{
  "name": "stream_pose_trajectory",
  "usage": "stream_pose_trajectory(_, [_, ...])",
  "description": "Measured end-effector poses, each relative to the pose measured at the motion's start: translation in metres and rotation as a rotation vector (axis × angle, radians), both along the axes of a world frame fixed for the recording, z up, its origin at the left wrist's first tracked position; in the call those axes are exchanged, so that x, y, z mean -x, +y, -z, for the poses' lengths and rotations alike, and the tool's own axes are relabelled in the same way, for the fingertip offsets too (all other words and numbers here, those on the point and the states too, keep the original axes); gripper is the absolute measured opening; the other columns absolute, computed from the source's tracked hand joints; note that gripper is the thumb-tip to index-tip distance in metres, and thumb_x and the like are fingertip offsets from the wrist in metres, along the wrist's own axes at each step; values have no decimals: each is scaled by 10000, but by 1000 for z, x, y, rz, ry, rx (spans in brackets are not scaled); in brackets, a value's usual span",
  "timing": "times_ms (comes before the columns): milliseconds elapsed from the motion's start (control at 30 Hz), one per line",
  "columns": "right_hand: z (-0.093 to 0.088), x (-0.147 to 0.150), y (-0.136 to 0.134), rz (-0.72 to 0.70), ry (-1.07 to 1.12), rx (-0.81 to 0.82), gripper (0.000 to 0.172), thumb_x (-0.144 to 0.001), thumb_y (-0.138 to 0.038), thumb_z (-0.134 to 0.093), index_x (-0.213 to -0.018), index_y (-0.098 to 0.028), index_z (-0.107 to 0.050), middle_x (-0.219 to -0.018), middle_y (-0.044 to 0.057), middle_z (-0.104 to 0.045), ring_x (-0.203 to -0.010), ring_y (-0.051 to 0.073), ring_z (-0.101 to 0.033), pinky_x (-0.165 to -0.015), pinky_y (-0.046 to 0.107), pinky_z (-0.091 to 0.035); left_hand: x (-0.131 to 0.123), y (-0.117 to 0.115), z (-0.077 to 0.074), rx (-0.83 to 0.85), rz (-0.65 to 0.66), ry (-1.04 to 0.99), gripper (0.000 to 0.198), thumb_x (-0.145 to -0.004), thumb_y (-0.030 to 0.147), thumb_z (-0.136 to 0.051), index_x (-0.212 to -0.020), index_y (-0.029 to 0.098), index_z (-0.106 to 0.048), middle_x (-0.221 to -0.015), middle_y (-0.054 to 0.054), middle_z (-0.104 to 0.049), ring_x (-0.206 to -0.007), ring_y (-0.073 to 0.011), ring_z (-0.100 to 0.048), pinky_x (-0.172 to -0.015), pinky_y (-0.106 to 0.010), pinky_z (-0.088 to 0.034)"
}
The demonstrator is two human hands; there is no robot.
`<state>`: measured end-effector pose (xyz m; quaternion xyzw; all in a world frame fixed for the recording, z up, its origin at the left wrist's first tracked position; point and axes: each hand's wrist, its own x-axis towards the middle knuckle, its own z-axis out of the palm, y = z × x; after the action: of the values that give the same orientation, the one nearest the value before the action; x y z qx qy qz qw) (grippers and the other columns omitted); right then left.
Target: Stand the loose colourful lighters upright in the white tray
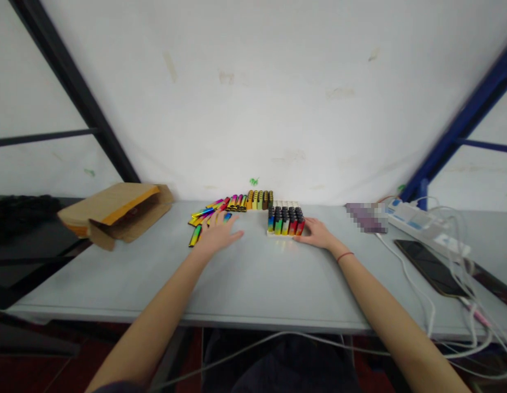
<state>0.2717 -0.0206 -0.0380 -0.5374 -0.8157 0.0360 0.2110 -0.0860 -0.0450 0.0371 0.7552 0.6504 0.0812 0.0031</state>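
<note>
In the head view, a white tray [271, 233] holds rows of upright lighters [285, 224] with black tops and blue, green, yellow and red bodies. My right hand [316, 234] is at the tray's right side, thumb by the front corner and fingers along the side, gripping it. To the left lies a loose pile of shiny rainbow-coloured lighters [195, 234]. Over that pile my left hand [215, 233] reaches with its thumb spread away from the fingers. It partly covers several pieces, and nothing can be made out in its grasp.
Behind the tray stand a block of upright gold-toned lighters [260, 200] and a white slotted holder [286, 203]. An opened brown cardboard package [118, 210] lies left. On the right are a dark phone [429, 266], a power strip [425, 229] and tangled white cables [404, 273]. A wall closes off the back.
</note>
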Motion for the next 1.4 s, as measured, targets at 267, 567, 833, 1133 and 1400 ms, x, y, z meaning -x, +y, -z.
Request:
stream_pose_trajectory(267, [3,-3,2,-6,0,-28,664,-770,-639,-653,-1256,-187,-627,-1332,155,-632,-1214,379,-575,-1029,527,-452,24,-47,38,0,-163,31,629,-963,476,-312,-1517,193,-408,-1571,-190,-368,-1447,-432,-289,-1053,-696,-330])
stream_pose_trajectory(567, [0,-2,-1,-11,-1,-6,651,-783,-629,-645,-1252,-178,-627,-1342,158,-624,-1226,381,-568,-1027,526,-455,34,-42,43,-179,-193,76,549,-953,432,-383,-1431,202,-524,-1545,-147,-427,-1428,-373,-338,-1099,-568,-342])
stream_pose_trajectory(833, [-2,-1,-3,5,-19,-12,647,-785,-632,-644,-1256,-188,-626,-1343,155,-625,-1221,380,-570,-1033,519,-449,9,-69,47,-76,-23,102,537,-979,399,-353,-1423,137,-500,-1522,-179,-451,-1436,-350,-350,-1113,-517,-345])
stream_pose_trajectory(1133, [1,-1,0,3,-14,-9,663,-783,-651,-634,-1232,-164,-633,-1325,167,-630,-1215,378,-571,-1029,519,-446,-52,-24,50,-97,54,-8,526,-1003,365,-306,-1489,213,-440,-1536,-157,-436,-1463,-318,-322,-1176,-555,-235])
stream_pose_trajectory(1400, [3,-1,-1,5,-9,-17,718,-783,-655,-648,-1307,-167,-595,-1346,168,-617,-1219,377,-561,-1034,520,-433,-56,15,39,-241,-33,13,399,-958,341,-434,-1249,208,-672,-1381,-182,-552,-1318,-370,-419,-1041,-562,-339])
